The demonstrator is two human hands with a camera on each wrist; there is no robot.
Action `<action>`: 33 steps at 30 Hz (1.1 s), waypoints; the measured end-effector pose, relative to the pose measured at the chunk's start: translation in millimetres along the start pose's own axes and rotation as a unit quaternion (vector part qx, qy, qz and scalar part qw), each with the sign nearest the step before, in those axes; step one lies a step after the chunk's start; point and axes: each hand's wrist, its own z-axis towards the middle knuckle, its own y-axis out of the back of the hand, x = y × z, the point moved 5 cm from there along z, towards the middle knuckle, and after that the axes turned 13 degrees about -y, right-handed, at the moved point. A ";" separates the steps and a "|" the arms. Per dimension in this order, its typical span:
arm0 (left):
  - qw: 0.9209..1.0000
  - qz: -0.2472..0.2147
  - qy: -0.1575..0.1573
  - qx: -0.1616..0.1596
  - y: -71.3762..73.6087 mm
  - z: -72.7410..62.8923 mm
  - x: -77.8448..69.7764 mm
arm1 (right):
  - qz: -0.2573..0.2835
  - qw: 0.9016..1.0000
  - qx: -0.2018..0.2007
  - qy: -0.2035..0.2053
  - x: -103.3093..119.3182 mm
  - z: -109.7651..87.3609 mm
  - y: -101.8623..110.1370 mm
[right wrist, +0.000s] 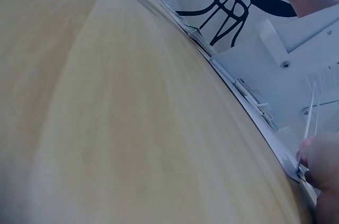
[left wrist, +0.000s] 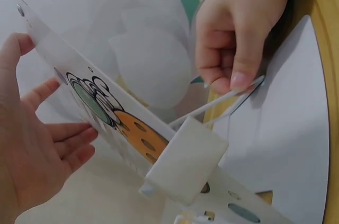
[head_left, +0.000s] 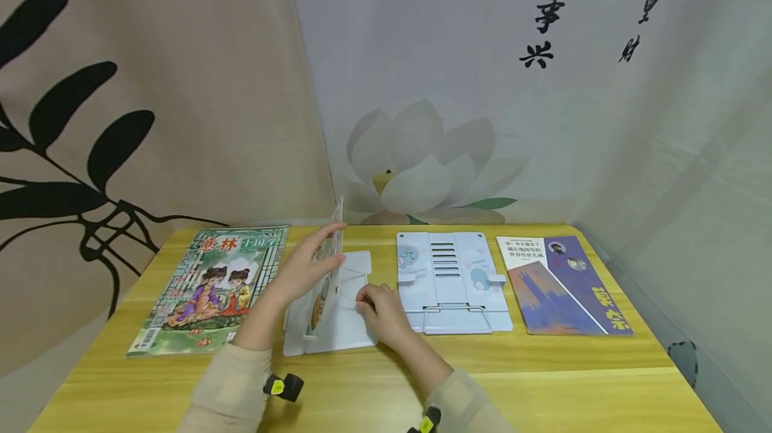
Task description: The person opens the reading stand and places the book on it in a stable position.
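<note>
A white book stand (head_left: 328,302) is unfolded on the table, its panel (left wrist: 145,123) standing nearly upright above its base (left wrist: 280,107). Cartoon prints and a white clip (left wrist: 188,160) show on the panel's face. My left hand (head_left: 304,265) touches the panel near its top, fingers spread (left wrist: 39,139). On the panel's other side, my right hand (head_left: 382,312) pinches a thin white wire leg (left wrist: 209,106) between thumb and fingertips, close to the base. In the right wrist view the right hand (right wrist: 323,163) is partly cut off beside the wire.
A second book stand (head_left: 455,285) lies flat to the right, its wire rest in front. At the far right is a purple and white book (head_left: 563,285). A green illustrated magazine (head_left: 217,292) lies at left. A printed curtain (head_left: 434,84) hangs behind the wooden table (head_left: 543,379).
</note>
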 end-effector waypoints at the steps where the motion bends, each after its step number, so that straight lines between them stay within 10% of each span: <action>1: 1.000 0.005 0.001 0.005 -2.3 1.2 -1.0 | 0.001 1.000 0.002 -0.001 -0.1 0.1 -0.2; 20: 0.998 0.023 -0.019 0.053 4.9 19.3 3.5 | 0.115 0.993 -0.024 -0.024 9.4 -10.2 24.8; 33: 0.999 -0.025 0.008 0.019 10.4 62.5 36.4 | 0.227 0.956 -0.106 0.151 70.7 -48.3 68.0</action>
